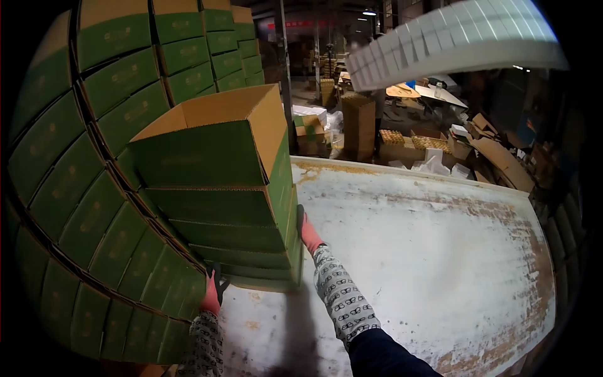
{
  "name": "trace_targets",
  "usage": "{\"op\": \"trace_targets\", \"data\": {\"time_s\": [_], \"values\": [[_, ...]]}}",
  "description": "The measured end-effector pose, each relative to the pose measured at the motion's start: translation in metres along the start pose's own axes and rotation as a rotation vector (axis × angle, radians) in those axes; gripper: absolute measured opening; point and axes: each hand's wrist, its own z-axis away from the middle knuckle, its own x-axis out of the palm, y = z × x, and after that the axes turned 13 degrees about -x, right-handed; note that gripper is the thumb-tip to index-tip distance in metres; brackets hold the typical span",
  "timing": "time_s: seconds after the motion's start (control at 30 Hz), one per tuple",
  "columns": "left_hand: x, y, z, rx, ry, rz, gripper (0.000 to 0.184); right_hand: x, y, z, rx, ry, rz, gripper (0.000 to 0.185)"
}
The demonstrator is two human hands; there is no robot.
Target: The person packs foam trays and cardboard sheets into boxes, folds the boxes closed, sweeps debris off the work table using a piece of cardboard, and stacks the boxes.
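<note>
A stack of green cardboard boxes (220,213) stands on the worn white tabletop (402,251), the top one with its flaps up and its brown inside showing. My right hand (308,231), in a pink and dark glove, lies against the right side of the stack. At the lower left front edge is my left hand (214,290), gloved alike, its thumb and fingers apart and touching or very near the boxes. Part of each hand's fingers is hidden by the stack or the dark glove.
A tall wall of green boxes (119,88) rises along the left. White segmented packing pieces (458,41) arch across the upper right. Behind the table are a brown cardboard stack (358,125), egg-tray-like dividers (430,141) and loose cardboard (502,160). A post (286,69) stands beyond.
</note>
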Motion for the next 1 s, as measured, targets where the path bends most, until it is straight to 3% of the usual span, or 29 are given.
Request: {"op": "trace_targets", "data": {"time_s": [0.07, 0.17, 0.3, 0.43, 0.5, 0.63, 0.7, 0.77, 0.83, 0.9, 1.0], "values": [[-0.021, -0.026, -0.004, 0.049, 0.031, -0.188, 0.055, -0.014, -0.012, 0.01, -0.014, -0.049, 0.112, 0.043], [0.007, -0.023, 0.028, -0.091, 0.112, 0.086, 0.06, -0.024, -0.022, 0.046, 0.024, 0.041, 0.064, 0.042], [-0.022, -0.062, 0.062, -0.112, 0.121, 0.141, 0.06, -0.049, -0.077, 0.094, 0.132, 0.062, 0.052, 0.043], [0.009, -0.052, 0.129, -0.092, 0.19, 0.004, 0.05, -0.065, -0.109, 0.151, 0.084, 0.066, 0.135, 0.049], [-0.001, -0.061, 0.143, -0.027, 0.128, -0.19, 0.049, -0.065, -0.118, 0.166, 0.036, 0.069, 0.187, 0.049], [-0.014, -0.065, 0.16, -0.08, -0.048, 0.023, 0.051, -0.062, -0.101, 0.213, -0.028, 0.064, 0.328, 0.052], [-0.008, -0.062, 0.159, -0.064, -0.051, -0.026, 0.05, -0.081, -0.122, 0.219, -0.09, 0.122, 0.339, 0.048], [0.015, -0.045, 0.167, -0.095, -0.1, -0.123, 0.051, -0.117, -0.193, 0.212, 0.371, 0.101, -0.208, 0.05], [0.027, -0.047, 0.156, -0.219, 0.178, -0.049, 0.051, -0.137, -0.204, 0.246, 0.341, 0.177, -0.123, 0.057], [0.022, -0.059, 0.136, -0.265, 0.15, 0.012, 0.05, -0.175, -0.239, 0.29, 0.566, 0.156, -0.096, 0.06], [0.007, -0.077, 0.134, -0.161, 0.084, 0.071, 0.05, -0.252, -0.23, 0.383, 0.76, 0.113, 0.141, 0.064]]}}
